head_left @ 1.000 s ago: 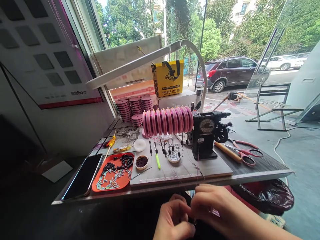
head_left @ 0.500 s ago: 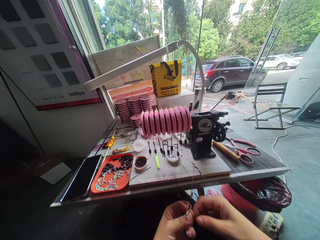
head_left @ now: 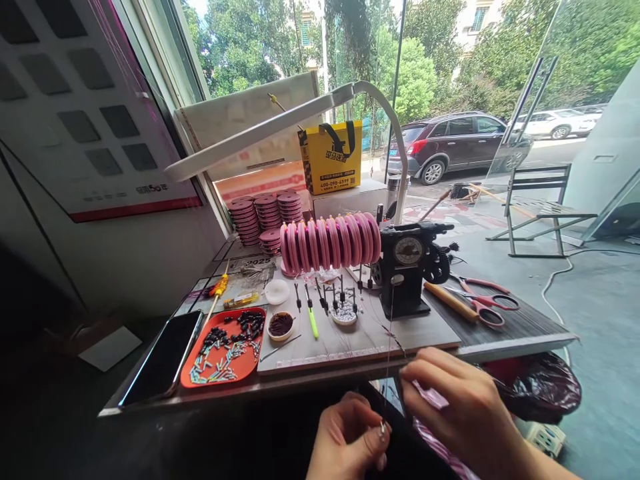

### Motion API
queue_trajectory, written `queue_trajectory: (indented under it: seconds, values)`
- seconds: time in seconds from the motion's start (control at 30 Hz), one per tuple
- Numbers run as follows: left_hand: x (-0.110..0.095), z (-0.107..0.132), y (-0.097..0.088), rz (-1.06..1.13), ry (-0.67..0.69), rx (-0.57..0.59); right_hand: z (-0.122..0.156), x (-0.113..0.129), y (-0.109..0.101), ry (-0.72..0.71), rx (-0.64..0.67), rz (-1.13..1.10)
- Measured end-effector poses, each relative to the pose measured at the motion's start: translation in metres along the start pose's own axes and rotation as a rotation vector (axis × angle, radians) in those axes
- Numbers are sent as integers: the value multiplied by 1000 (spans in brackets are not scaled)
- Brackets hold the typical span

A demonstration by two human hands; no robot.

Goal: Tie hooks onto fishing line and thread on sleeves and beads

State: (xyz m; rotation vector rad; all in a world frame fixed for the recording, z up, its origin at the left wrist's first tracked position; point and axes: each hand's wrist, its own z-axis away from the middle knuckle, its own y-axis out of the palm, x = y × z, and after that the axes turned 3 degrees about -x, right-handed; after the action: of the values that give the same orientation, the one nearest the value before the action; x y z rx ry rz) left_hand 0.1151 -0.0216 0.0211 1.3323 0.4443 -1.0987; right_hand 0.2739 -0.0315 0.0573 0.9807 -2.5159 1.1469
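Note:
Below the table's front edge, my left hand pinches a thin line between thumb and forefinger. A small shiny metal piece shows at those fingertips. The line runs up to the black winding device with a round dial. My right hand is to the right and higher, near the edge of the board. Its fingers are curled together, and whatever they hold is hidden. A row of pink spools extends left from the device, with black-stoppered lines hanging below.
A red tray of small black and metallic parts lies beside a phone. Small dishes, a green-handled tool, scissors and a wooden handle are on the table. A white lamp arches overhead.
My right hand has moved up and right, away from my left hand. My left hand keeps its pinch at nearly the same place.

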Motion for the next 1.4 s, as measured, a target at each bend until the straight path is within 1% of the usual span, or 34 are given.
queue_trajectory:
  seconds: [0.03,0.07,0.13,0.2,0.27,0.4,0.53,0.57,0.6,0.67,0.73,0.77,0.83,0.9,0.97,1.0,1.07,1.13,1.2,1.27,1.33,1.4]
  values:
    - [-1,0,0,-6,6,17,-6,-1,-1,-94,-38,85]
    - [-2,-1,0,-4,3,31,-11,-2,-1,-158,-57,143]
    - [-6,0,0,7,-30,52,-16,-3,2,-206,-63,198]
    - [-9,0,0,11,-73,65,-18,-3,4,-211,-57,201]
    - [-10,-2,1,-21,-82,64,-17,-2,6,-209,-45,196]
    - [-7,-7,1,-140,-28,35,-17,-1,6,-212,-43,192]
    - [-10,-10,-2,-250,114,19,-17,-2,8,-201,-45,169]
    - [-12,-10,-3,-283,122,30,-17,-2,9,-198,-46,159]
    - [-14,-10,-3,-306,100,51,-17,-3,10,-195,-48,148]
    - [-18,-9,-3,-306,-13,95,-16,-4,11,-195,-54,130]
    - [-21,-8,-2,-243,-123,103,-16,-5,12,-189,-57,114]
    - [-23,-7,-2,-199,-154,93,-16,-5,12,-185,-51,104]
    - [-28,-6,-4,-135,-159,80,-14,-5,13,-182,-20,74]
    - [-38,-2,-12,-171,-106,90,-12,-4,18,-191,49,24]
    - [-52,4,-23,-290,-42,94,-9,-1,30,-214,123,-23]
    - [-60,8,-29,-356,-14,82,-9,2,39,-231,149,-38]
    - [-77,17,-36,-459,22,51,-13,11,64,-270,160,-42]
    - [-94,25,-37,-543,26,39,-22,24,93,-307,132,-25]
    - [-109,28,-32,-606,20,46,-35,37,121,-324,94,-11]
    - [-121,26,-27,-643,21,53,-45,46,142,-345,63,-24]
    - [-132,21,-26,-644,31,62,-48,50,148,-420,41,-85]
    - [-137,15,-28,-542,39,61,-41,49,138,-536,36,-174]
